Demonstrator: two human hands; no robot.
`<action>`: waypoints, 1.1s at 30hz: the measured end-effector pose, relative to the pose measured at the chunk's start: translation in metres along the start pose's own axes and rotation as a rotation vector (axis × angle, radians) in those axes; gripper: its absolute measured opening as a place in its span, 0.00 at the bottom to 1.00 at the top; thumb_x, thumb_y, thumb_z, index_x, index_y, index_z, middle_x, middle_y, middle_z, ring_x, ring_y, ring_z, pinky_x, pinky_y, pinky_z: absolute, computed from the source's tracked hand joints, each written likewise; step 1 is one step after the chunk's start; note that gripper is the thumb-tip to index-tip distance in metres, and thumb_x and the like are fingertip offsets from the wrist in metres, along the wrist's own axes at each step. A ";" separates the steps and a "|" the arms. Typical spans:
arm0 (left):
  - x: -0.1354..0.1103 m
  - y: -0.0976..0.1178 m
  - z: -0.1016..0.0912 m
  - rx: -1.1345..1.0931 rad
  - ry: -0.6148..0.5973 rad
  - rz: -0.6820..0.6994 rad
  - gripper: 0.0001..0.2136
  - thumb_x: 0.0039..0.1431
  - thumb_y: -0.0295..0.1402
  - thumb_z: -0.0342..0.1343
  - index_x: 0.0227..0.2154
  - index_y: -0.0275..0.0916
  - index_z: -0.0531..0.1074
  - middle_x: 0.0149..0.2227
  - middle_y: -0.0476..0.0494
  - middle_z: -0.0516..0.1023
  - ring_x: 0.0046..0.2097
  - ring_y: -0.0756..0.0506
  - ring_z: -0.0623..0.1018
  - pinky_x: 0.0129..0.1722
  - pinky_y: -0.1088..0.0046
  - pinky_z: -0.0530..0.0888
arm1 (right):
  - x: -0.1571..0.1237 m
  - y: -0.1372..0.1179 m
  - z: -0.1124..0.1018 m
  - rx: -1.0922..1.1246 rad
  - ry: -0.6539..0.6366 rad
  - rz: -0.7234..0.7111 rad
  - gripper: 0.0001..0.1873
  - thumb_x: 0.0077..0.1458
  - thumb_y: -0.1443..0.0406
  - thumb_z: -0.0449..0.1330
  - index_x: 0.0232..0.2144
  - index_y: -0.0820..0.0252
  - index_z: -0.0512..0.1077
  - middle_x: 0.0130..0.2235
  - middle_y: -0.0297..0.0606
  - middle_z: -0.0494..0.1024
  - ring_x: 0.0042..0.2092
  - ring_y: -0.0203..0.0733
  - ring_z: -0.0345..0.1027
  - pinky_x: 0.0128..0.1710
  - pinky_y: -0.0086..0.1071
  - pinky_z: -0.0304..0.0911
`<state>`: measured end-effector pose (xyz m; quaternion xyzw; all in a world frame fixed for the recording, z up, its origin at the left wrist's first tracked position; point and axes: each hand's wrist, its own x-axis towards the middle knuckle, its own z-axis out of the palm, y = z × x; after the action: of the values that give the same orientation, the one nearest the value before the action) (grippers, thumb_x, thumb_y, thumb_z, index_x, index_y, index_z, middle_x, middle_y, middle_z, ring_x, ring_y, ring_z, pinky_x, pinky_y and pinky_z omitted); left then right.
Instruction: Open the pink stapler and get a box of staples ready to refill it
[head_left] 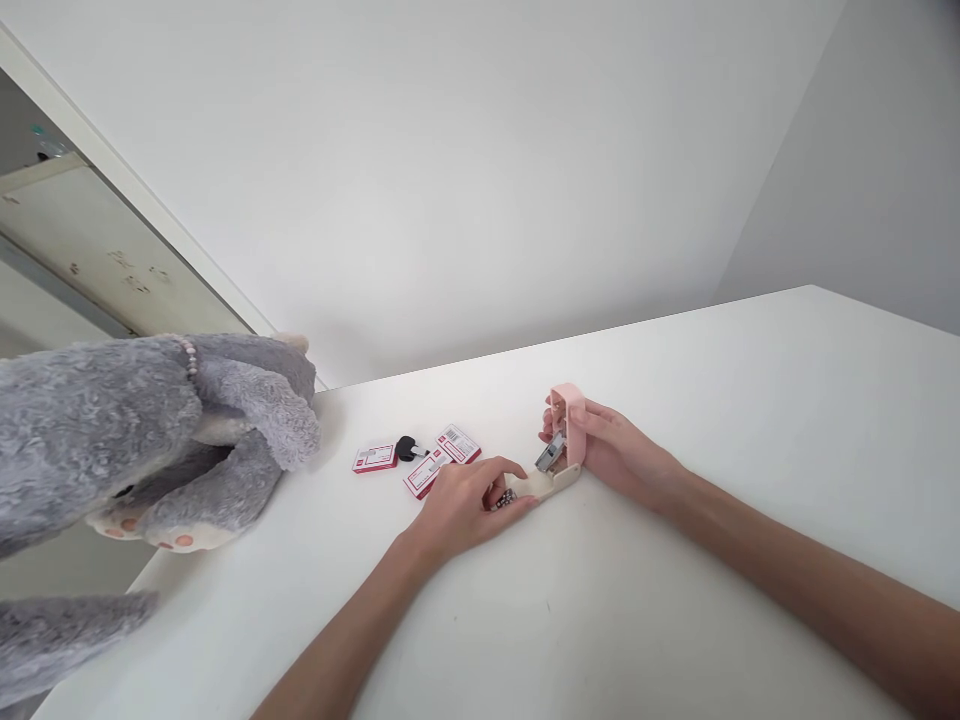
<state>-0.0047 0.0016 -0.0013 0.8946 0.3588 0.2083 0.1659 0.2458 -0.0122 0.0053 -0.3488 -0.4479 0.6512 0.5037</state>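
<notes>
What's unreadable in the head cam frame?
Head view:
- Base of the stapler: covered by the left hand; unclear whether it grips anything there.
- Metal channel under the raised top that the right hand holds: too small to tell if loaded.
- Print on the boxes: too small.
- The black item between them: too small to identify.
- The plush toy: cut off by the left edge.

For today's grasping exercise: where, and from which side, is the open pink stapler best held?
Grip the raised top arm from the right, as the right hand does: it stands upright, while the left hand holds the flat base.
</notes>
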 end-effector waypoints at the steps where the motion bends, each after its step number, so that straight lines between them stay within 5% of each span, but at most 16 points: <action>1: 0.000 0.000 0.000 0.001 0.001 0.002 0.11 0.65 0.42 0.61 0.43 0.42 0.77 0.22 0.58 0.63 0.23 0.53 0.63 0.25 0.76 0.59 | 0.000 -0.001 0.000 0.010 0.001 -0.008 0.22 0.58 0.43 0.64 0.45 0.50 0.72 0.48 0.42 0.75 0.51 0.51 0.69 0.47 0.42 0.70; 9: 0.000 0.002 -0.001 0.009 0.008 -0.002 0.09 0.65 0.40 0.61 0.42 0.42 0.77 0.21 0.58 0.62 0.23 0.54 0.63 0.25 0.76 0.58 | 0.004 -0.004 -0.005 0.130 0.065 -0.033 0.18 0.63 0.45 0.59 0.42 0.49 0.71 0.43 0.40 0.75 0.50 0.52 0.71 0.46 0.44 0.71; 17: 0.000 0.004 -0.001 0.004 0.028 -0.003 0.11 0.60 0.41 0.64 0.42 0.41 0.77 0.23 0.57 0.69 0.24 0.54 0.68 0.26 0.77 0.61 | 0.011 -0.002 -0.018 0.263 0.247 -0.071 0.17 0.59 0.49 0.63 0.41 0.53 0.77 0.46 0.43 0.79 0.51 0.54 0.74 0.60 0.51 0.69; 26: 0.000 0.008 -0.009 -0.018 -0.089 0.010 0.25 0.44 0.48 0.71 0.43 0.42 0.74 0.27 0.57 0.71 0.25 0.53 0.67 0.28 0.75 0.61 | 0.018 0.002 -0.030 0.348 0.414 -0.043 0.13 0.53 0.56 0.69 0.39 0.56 0.81 0.43 0.40 0.79 0.45 0.47 0.76 0.49 0.39 0.75; 33: 0.000 0.007 -0.008 -0.017 -0.097 0.048 0.26 0.43 0.49 0.72 0.42 0.43 0.72 0.26 0.58 0.70 0.25 0.53 0.68 0.27 0.74 0.61 | 0.021 0.007 -0.037 0.100 0.510 -0.103 0.12 0.57 0.55 0.67 0.40 0.53 0.80 0.45 0.38 0.80 0.49 0.48 0.75 0.47 0.38 0.73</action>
<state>-0.0045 -0.0018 0.0088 0.9106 0.3267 0.1718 0.1857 0.2713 0.0165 -0.0139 -0.4532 -0.2908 0.5371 0.6493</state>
